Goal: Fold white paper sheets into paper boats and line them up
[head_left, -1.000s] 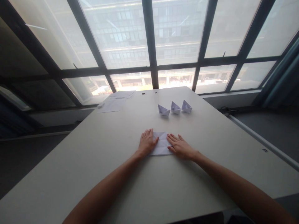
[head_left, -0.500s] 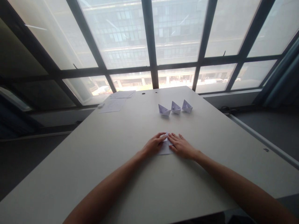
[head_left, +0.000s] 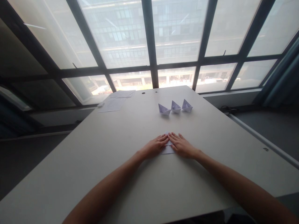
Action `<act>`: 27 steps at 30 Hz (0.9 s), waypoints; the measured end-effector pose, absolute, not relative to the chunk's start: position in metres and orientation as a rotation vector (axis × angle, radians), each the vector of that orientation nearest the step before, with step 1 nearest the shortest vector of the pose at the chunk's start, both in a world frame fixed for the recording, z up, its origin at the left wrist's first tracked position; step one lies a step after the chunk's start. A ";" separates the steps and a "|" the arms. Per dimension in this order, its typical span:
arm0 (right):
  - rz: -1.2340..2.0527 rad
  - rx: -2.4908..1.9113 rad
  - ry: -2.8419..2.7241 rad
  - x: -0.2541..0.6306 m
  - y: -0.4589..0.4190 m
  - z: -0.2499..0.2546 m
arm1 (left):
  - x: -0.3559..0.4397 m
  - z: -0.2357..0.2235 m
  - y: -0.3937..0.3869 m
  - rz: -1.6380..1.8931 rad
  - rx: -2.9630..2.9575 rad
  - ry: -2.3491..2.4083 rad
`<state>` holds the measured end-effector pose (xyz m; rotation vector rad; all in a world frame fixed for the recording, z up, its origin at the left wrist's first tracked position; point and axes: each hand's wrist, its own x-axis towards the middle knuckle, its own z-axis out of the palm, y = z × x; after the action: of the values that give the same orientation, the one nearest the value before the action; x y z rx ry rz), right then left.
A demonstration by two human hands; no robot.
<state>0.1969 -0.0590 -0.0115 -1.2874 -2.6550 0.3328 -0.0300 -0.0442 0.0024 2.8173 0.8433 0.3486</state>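
A small sheet of white paper (head_left: 168, 150), folded to a point at its far end, lies flat on the table in front of me. My left hand (head_left: 156, 145) rests on its left side, fingers stretched out and pointing to the peak. On the opposite side, my right hand (head_left: 181, 145) presses the paper down with fingers extended flat. The fingertips of both hands nearly meet at the top, covering most of the folded flaps. A plain strip of paper shows below them.
Three folded paper boats, the left one (head_left: 164, 109), the middle one (head_left: 175, 107) and the right one (head_left: 187, 106), stand beyond my hands. Several paper sheets (head_left: 111, 105) lie at the far left of the white table (head_left: 112, 133), beside a small white object (head_left: 100, 105). Windows rise behind.
The left fingers, curled at the paper's edge before, now lie flat on it, and its left flap is folded inward and down. The right hand stays in place.
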 end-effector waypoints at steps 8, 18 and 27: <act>0.309 -1.275 -2.681 0.198 -0.059 -0.012 | -0.028 0.003 -0.053 0.217 2.928 0.917; 0.363 -1.270 -2.691 0.199 -0.060 -0.007 | -0.032 0.014 -0.059 0.134 2.902 0.811; 0.354 -1.384 -2.638 0.205 -0.051 -0.007 | -0.033 0.014 -0.057 0.033 2.827 0.777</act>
<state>0.2049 -0.0509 -0.0072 -1.3839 -2.6384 0.3540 -0.0333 -0.0573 0.0141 2.8273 0.7765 0.0335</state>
